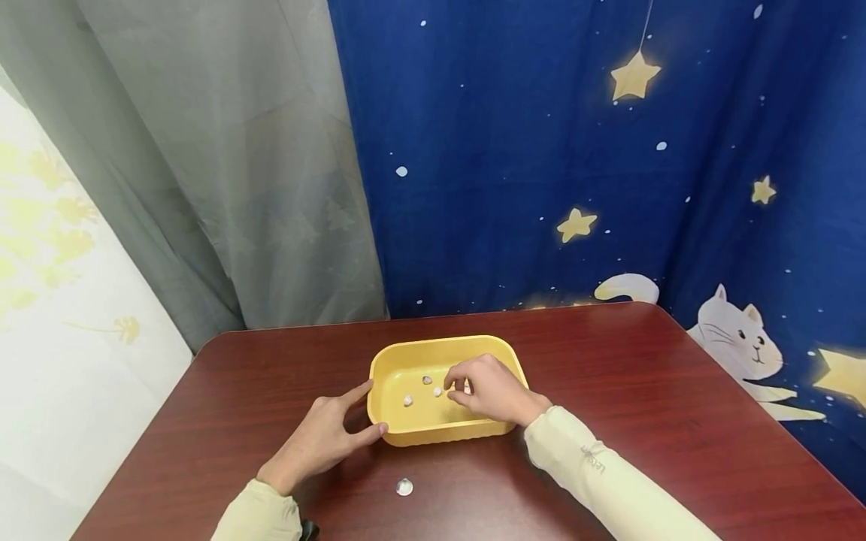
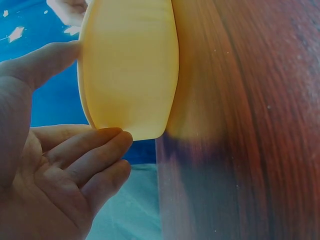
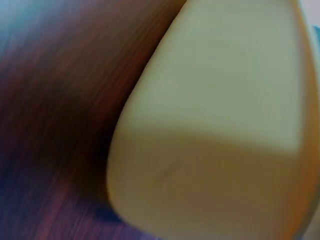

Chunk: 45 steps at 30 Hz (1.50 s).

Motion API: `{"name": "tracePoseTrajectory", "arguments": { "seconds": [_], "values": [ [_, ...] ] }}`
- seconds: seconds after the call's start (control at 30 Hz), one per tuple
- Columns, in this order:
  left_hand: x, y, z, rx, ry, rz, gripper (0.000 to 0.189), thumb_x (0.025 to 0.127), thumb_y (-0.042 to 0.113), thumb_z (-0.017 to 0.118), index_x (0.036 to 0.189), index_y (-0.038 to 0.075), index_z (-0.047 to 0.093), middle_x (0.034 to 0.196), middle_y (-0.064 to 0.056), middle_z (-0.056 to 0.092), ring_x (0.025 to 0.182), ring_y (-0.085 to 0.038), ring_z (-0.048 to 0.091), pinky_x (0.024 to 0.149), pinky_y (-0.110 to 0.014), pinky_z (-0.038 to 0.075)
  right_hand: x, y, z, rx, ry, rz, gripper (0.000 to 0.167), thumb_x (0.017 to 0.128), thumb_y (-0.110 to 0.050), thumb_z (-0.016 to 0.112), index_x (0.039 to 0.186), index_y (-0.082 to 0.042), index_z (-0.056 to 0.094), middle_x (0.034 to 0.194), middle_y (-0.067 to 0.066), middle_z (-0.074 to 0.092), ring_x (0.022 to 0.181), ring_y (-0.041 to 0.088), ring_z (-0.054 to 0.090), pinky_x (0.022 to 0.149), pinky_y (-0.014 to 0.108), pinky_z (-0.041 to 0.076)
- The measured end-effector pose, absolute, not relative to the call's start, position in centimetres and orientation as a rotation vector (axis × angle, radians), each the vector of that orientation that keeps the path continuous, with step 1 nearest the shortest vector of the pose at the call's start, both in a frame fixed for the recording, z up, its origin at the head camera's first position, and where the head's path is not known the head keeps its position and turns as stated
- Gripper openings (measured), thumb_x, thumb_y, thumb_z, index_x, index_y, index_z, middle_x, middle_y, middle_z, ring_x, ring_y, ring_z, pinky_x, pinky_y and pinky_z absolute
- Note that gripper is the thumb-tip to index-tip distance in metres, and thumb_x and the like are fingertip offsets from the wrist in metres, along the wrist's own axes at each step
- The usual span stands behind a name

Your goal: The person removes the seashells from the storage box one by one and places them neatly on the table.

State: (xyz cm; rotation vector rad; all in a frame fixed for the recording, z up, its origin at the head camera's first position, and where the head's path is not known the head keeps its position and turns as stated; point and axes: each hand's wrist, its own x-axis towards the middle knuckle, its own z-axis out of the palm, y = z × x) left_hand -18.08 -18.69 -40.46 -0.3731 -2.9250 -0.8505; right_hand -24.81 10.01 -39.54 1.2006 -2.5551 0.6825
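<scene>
A yellow plastic bin [image 1: 443, 436] with rounded corners stands on the table. Inside it lie several small shiny gem-like stones, among them a whitish stone [image 1: 408, 401] and a darker stone [image 1: 427, 380]. My left hand [image 1: 325, 436] touches the bin's left end, thumb and fingers spread apart and fairly straight. In the left wrist view, fingertips [image 2: 112, 135] rest against the bin's outside. My right hand [image 1: 490, 391] reaches over the near rim with its fingers bent downward near the stones. I cannot tell whether the right fingers pinch a stone.
A clear gem-like disc [image 1: 404, 487] lies on the dark red-brown table [image 1: 609, 383] in front of the bin. Behind the table hang a grey curtain [image 1: 271, 188] and a blue star-patterned curtain [image 1: 501, 188].
</scene>
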Motion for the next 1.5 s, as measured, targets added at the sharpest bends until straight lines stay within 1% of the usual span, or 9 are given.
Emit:
{"name": "tracePoseTrajectory", "arguments": {
  "seconds": [0.2, 0.37, 0.43, 0.67, 0.83, 0.93, 1.13, 1.33, 1.5],
  "values": [
    [-18.1, -18.7, -40.5, -0.378, -2.925, -0.842, 0.077, 0.083, 0.047, 0.079, 0.146, 0.009, 0.054, 0.134, -0.009, 0.068, 0.120, -0.021, 0.066, 0.100, -0.044, 0.055, -26.0, 10.7, -40.2, 1.084, -2.662, 0.562, 0.009, 0.080, -0.008, 0.077, 0.088, -0.013, 0.079, 0.072, -0.006, 0.071, 0.065, 0.005, 0.060, 0.061, 0.017, 0.047],
    [-18.1, -18.7, -40.4, -0.369, -2.932, -0.847, 0.078, 0.083, 0.049, 0.078, 0.146, 0.010, 0.053, 0.136, -0.009, 0.066, 0.121, -0.022, 0.066, 0.100, -0.044, 0.055, -26.6, 10.8, -40.7, 0.998, -2.748, 0.479, 0.005, 0.081, -0.008, 0.077, 0.083, -0.012, 0.077, 0.065, -0.008, 0.063, 0.063, 0.005, 0.053, 0.058, 0.020, 0.044],
    [-18.2, -18.7, -40.4, -0.363, -2.936, -0.845, 0.079, 0.083, 0.050, 0.078, 0.146, 0.010, 0.053, 0.136, -0.009, 0.066, 0.121, -0.022, 0.066, 0.100, -0.044, 0.055, -26.8, 10.7, -40.7, 0.961, -2.775, 0.468, 0.004, 0.080, -0.009, 0.078, 0.080, -0.012, 0.076, 0.065, -0.007, 0.062, 0.063, 0.007, 0.051, 0.057, 0.021, 0.043],
    [-18.2, -18.7, -40.4, -0.365, -2.940, -0.849, 0.079, 0.083, 0.050, 0.078, 0.146, 0.010, 0.053, 0.138, -0.009, 0.065, 0.123, -0.023, 0.065, 0.101, -0.045, 0.054, -27.4, 10.2, -40.6, 0.869, -2.864, 0.449, 0.015, 0.077, -0.004, 0.079, 0.069, -0.012, 0.069, 0.065, -0.004, 0.057, 0.060, 0.011, 0.046, 0.054, 0.024, 0.038],
    [-18.3, -18.7, -40.3, -0.370, -2.941, -0.847, 0.079, 0.083, 0.050, 0.078, 0.147, 0.011, 0.053, 0.138, -0.008, 0.065, 0.123, -0.023, 0.065, 0.101, -0.045, 0.054, -27.5, 10.0, -40.9, 0.866, -2.871, 0.420, 0.015, 0.077, -0.005, 0.079, 0.069, -0.015, 0.071, 0.069, -0.005, 0.064, 0.064, 0.010, 0.052, 0.057, 0.026, 0.044],
    [-18.2, -18.7, -40.3, -0.369, -2.941, -0.844, 0.079, 0.083, 0.050, 0.078, 0.146, 0.010, 0.053, 0.138, -0.009, 0.065, 0.123, -0.023, 0.065, 0.101, -0.045, 0.054, -27.6, 9.8, -41.2, 0.871, -2.866, 0.407, 0.018, 0.078, -0.005, 0.078, 0.067, -0.017, 0.071, 0.069, -0.006, 0.065, 0.065, 0.010, 0.054, 0.058, 0.026, 0.046],
    [-18.2, -18.6, -40.3, -0.369, -2.942, -0.847, 0.078, 0.083, 0.048, 0.078, 0.146, 0.009, 0.053, 0.137, -0.009, 0.066, 0.122, -0.023, 0.065, 0.101, -0.045, 0.055, -27.5, 9.7, -41.1, 0.873, -2.859, 0.395, 0.021, 0.078, -0.005, 0.077, 0.065, -0.019, 0.069, 0.069, -0.008, 0.065, 0.065, 0.009, 0.054, 0.059, 0.026, 0.046],
    [-18.1, -18.6, -40.3, -0.365, -2.941, -0.845, 0.078, 0.083, 0.048, 0.078, 0.146, 0.010, 0.053, 0.137, -0.010, 0.066, 0.122, -0.023, 0.066, 0.100, -0.045, 0.055, -27.3, 9.5, -40.9, 0.900, -2.838, 0.394, 0.020, 0.077, -0.003, 0.074, 0.067, -0.020, 0.071, 0.073, -0.007, 0.069, 0.066, 0.009, 0.055, 0.058, 0.025, 0.047],
    [-18.1, -18.7, -40.4, -0.356, -2.944, -0.846, 0.078, 0.083, 0.048, 0.078, 0.146, 0.010, 0.053, 0.138, -0.010, 0.065, 0.122, -0.024, 0.066, 0.101, -0.045, 0.055, -26.9, 9.4, -40.4, 0.913, -2.835, 0.405, 0.018, 0.078, -0.004, 0.074, 0.071, -0.020, 0.072, 0.073, -0.008, 0.069, 0.065, 0.009, 0.053, 0.058, 0.024, 0.045]
  ]
}}
